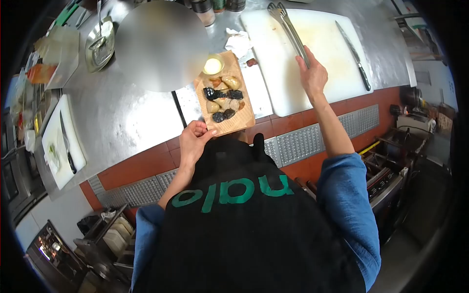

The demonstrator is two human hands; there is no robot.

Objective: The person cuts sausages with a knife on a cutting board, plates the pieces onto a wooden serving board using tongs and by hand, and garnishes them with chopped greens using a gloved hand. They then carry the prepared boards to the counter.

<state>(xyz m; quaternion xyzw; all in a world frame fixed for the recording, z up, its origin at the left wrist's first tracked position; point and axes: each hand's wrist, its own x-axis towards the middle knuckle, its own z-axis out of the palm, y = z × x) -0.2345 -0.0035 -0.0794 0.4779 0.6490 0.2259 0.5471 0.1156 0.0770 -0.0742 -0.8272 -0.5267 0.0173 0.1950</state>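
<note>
A wooden serving board lined with brown paper point(227, 126) lies at the counter's near edge. On it are roasted pieces, some pale point(230, 82) and some blackened point(218, 116), and a small glass cup of pale sauce point(213, 66). My left hand point(194, 138) pinches the board's near left corner. Over the big white cutting board point(273, 88), my right hand point(313, 73) grips the handle end of metal tongs point(290, 30), whose tips point away from me. A knife point(352, 53) lies on that board's right side.
Crumpled white paper point(238, 43) sits behind the serving board. At the left are a metal dish with a spoon point(100, 45) and a smaller cutting board point(59, 158) with another knife point(67, 141). Jars point(202, 10) stand at the back. A blurred patch hides part of the counter.
</note>
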